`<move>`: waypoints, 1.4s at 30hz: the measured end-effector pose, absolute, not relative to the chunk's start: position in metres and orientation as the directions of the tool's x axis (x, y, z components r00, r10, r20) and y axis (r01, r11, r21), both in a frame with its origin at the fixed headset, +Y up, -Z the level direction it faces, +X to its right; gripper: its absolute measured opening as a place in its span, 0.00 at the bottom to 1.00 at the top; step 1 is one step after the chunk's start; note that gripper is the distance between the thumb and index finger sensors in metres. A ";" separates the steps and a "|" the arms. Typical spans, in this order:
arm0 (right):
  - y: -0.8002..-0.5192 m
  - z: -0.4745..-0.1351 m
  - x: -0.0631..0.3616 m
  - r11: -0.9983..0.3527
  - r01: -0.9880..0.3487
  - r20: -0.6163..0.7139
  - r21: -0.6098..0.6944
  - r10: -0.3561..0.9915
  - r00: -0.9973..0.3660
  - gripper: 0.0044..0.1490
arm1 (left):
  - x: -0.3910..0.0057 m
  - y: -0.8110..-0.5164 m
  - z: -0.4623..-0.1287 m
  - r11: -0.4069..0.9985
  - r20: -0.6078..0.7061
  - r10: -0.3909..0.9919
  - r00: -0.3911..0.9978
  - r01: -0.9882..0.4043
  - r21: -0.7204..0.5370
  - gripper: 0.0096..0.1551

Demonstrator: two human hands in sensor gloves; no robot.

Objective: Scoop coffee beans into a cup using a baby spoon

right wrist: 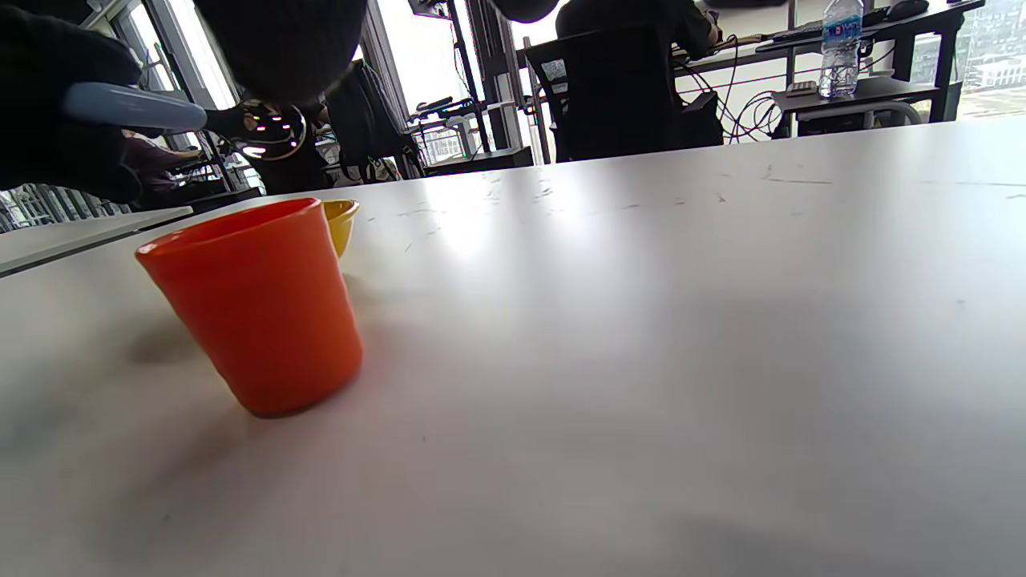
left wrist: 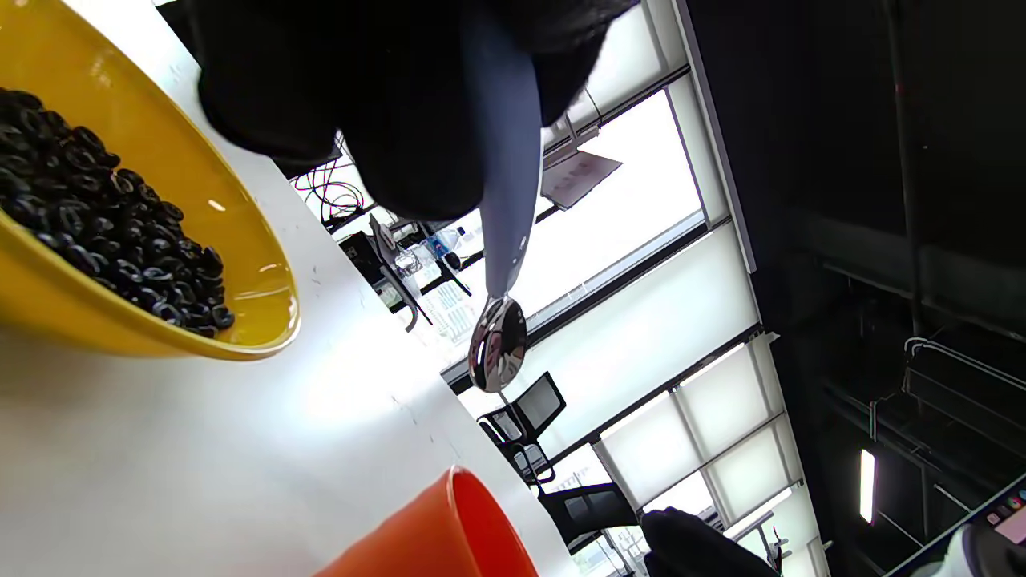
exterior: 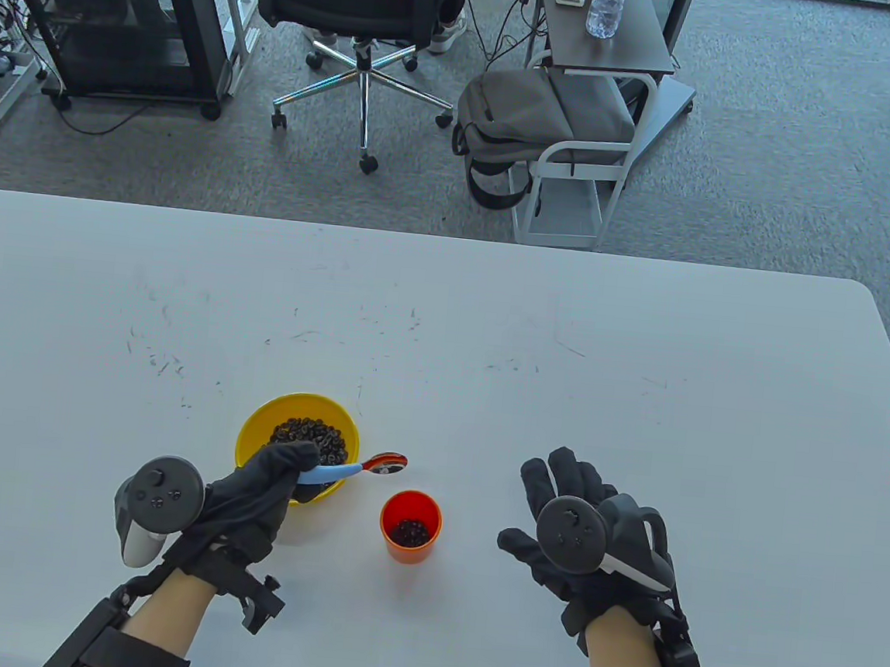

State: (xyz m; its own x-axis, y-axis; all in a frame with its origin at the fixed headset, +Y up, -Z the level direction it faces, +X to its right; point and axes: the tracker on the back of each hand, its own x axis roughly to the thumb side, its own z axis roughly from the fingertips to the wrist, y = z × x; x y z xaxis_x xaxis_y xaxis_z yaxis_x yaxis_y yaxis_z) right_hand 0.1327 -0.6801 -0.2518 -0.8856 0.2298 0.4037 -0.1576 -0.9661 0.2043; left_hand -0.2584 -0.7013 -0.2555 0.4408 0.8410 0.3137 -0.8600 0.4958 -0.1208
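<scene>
Between yellow bowl [exterior: 261, 430] and orange cup [exterior: 411, 527], near the table's [exterior: 646, 351] front edge — a carry in progress, by the look of it. Left hand [exterior: 256, 492] curled round the blue handle of the baby spoon [exterior: 359, 468], fingers pressed together on it, gripping firm. Metal spoon bowl held in the air just past the yellow bowl's rim, beyond the cup and a little to its left, not yet above the mouth. Dark patches in the spoon bowl from the table view — beans or reflection, cannot tell; the left wrist view shows only its shiny underside [left wrist: 497, 344].

Coffee beans [exterior: 310, 437] heaped in the yellow bowl; a smaller layer already at the bottom of the cup. Judged part-way through the task: some scoops delivered, plenty left in the bowl.

Next move, if loaded: bring the spoon tip nearer and right until it sits over the cup mouth, keep it level on the way, then roll the wrist to tip the beans in. Small cup opening, shallow spoon — easy to spill over the rim. If empty: back into the bowl for another dip.

Pose: left forearm in from the bottom edge, angled toward the bowl, hand partly over the bowl's near rim, handle pointing right. Right hand [exterior: 591, 533] well apart to the right of the cup, low over the table, palm down, fingers spread, holding nothing — cup left unsteadied.
</scene>
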 end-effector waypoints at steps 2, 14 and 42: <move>-0.680 -0.252 0.132 -0.966 -0.157 0.405 0.205 0.230 -0.885 0.55 | -0.267 -0.701 -0.257 0.505 0.288 0.835 0.469 -0.861 -0.058 0.22; -0.681 -0.252 0.132 -0.965 -0.159 0.405 0.209 0.233 -0.884 0.55 | -0.304 -0.723 -0.269 0.551 0.049 0.830 0.556 -0.830 0.089 0.22; -0.682 -0.252 0.131 -0.963 -0.147 0.406 0.225 0.229 -0.885 0.55 | -0.314 -0.742 -0.273 0.698 -0.148 0.709 0.689 -0.716 0.010 0.25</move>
